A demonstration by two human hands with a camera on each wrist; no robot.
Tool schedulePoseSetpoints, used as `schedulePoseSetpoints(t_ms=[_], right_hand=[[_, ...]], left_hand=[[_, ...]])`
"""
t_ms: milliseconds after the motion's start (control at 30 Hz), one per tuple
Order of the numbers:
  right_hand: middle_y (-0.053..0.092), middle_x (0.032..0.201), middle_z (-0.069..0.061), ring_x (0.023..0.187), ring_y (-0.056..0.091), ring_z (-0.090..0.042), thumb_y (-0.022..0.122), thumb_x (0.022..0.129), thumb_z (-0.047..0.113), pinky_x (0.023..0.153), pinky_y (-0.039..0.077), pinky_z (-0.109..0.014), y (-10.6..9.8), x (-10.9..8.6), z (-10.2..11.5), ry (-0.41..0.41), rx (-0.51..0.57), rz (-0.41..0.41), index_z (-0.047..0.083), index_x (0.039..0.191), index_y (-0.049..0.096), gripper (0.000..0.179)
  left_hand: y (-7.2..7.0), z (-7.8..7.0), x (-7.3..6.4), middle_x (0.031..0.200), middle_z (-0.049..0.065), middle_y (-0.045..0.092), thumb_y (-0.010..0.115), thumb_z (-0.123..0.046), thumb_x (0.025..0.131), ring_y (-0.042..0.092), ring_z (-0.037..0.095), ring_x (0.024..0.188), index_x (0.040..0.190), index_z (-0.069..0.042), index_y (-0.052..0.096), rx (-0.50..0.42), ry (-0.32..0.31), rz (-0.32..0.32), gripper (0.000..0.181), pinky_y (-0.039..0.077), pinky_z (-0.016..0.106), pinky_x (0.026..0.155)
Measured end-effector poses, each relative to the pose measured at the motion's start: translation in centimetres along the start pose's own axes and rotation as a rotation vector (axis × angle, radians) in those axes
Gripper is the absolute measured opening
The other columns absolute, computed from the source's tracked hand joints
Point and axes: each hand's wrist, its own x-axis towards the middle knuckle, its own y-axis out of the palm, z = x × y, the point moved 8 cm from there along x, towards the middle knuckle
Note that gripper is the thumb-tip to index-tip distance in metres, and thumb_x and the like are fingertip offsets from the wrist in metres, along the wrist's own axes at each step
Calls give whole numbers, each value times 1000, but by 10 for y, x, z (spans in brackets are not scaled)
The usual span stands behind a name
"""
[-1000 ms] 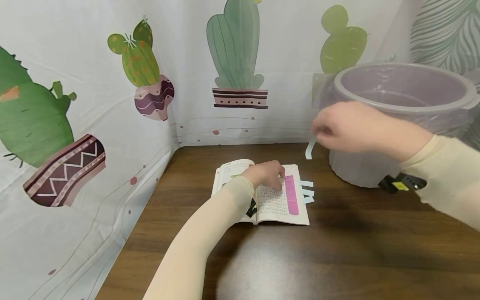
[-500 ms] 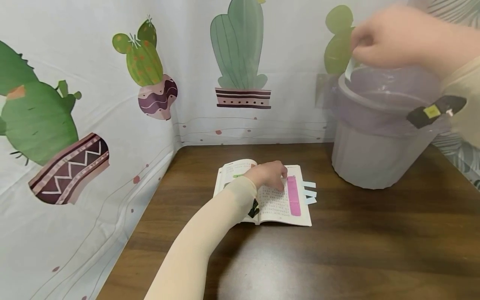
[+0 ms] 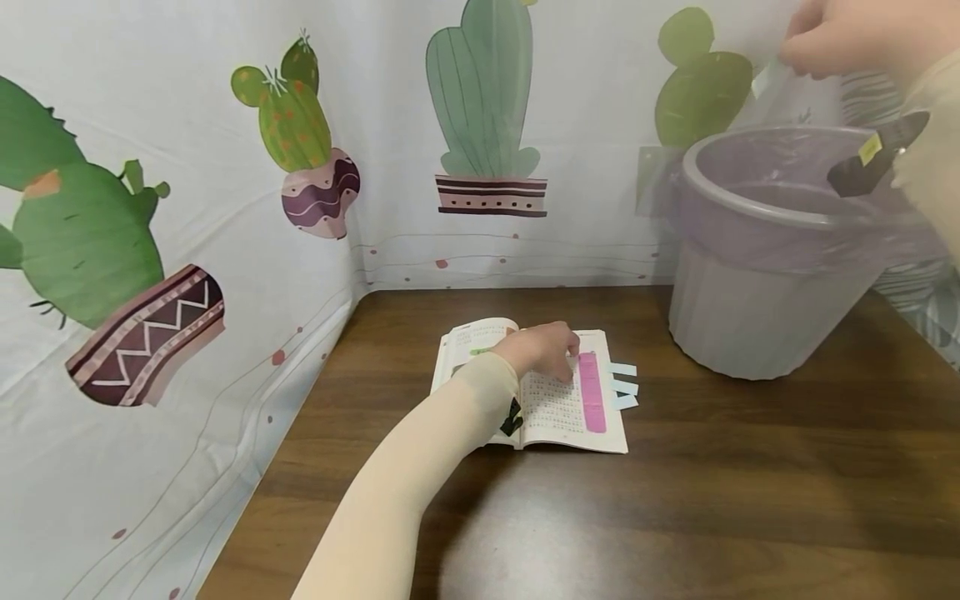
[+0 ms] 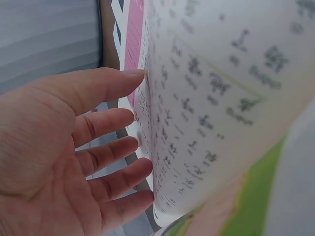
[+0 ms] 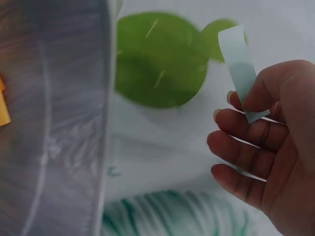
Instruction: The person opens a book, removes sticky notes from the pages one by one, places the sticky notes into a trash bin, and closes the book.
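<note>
My left hand [image 3: 542,350] rests on an open book [image 3: 551,437] on the table, over its right-hand page. In the left wrist view the fingers are nearly straight against the page [image 4: 197,113]. At the upper right, my right hand [image 3: 855,37] is raised above the bin [image 3: 750,308]. Thumb and fingers pinch a pale blue sticky strip [image 5: 237,54], which stands clear of the hand in the right wrist view. Several similar pale blue page tabs [image 3: 624,369] stick out of the book's right edge. A pink band [image 3: 592,396] runs down the right page.
The bin, lined with a clear bag, stands at the table's back right. Something yellow-orange [image 5: 3,110] shows inside it in the right wrist view. A white curtain [image 3: 390,100] printed with cacti hangs behind and to the left of the brown wooden table [image 3: 712,500].
My right hand has risen up and right, from beside the bin's front to above its rim, still pinching the strip. My left hand has stayed on the book.
</note>
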Motion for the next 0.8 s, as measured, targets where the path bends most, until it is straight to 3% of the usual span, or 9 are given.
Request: schedulePoseSetpoints(t_ms=[133, 200, 467, 633, 700, 800], right_hand=[[70, 76, -6, 63, 51, -7, 56, 90, 19, 54, 42, -27, 10, 7, -24, -14, -114, 51, -7, 95, 73, 32], [71, 74, -8, 61, 53, -9, 56, 90, 19, 53, 43, -29, 15, 7, -35, -14, -148, 37, -7, 92, 74, 32], [74, 75, -14, 65, 61, -20, 56, 91, 23, 54, 47, -34, 35, 2, -65, 65, -120, 53, -9, 91, 74, 37], [68, 64, -9, 59, 54, -22, 57, 87, 23, 51, 43, -36, 44, -3, -77, 111, -77, 53, -2, 66, 65, 33], [64, 61, -7, 57, 51, -22, 57, 86, 22, 50, 43, -37, 47, -6, -80, 128, -55, 55, 1, 62, 60, 32], [66, 65, -7, 60, 52, -22, 57, 87, 21, 51, 44, -38, 54, -9, -82, 132, -31, 94, -2, 72, 68, 29]], left_hand=[[0, -2, 1, 143, -4, 53, 79, -32, 87, 55, 17, 114, 127, -28, 66, 17, 19, 6, 42, 21, 81, 113], [0, -3, 1, 144, -4, 52, 79, -32, 88, 54, 16, 114, 128, -27, 66, 19, 23, 11, 43, 21, 81, 113], [3, -7, 3, 145, -4, 52, 78, -32, 88, 54, 15, 115, 130, -28, 66, 24, 21, 18, 44, 20, 81, 114], [1, -10, 2, 144, -5, 52, 79, -32, 87, 54, 15, 115, 130, -29, 66, 32, 20, 10, 44, 21, 81, 114], [1, -12, 1, 142, -5, 53, 78, -32, 88, 54, 15, 113, 130, -28, 65, 40, 38, 10, 44, 31, 71, 116], [2, -14, 1, 140, -3, 53, 77, -31, 89, 54, 14, 111, 130, -25, 65, 56, 68, 11, 43, 43, 53, 112]])
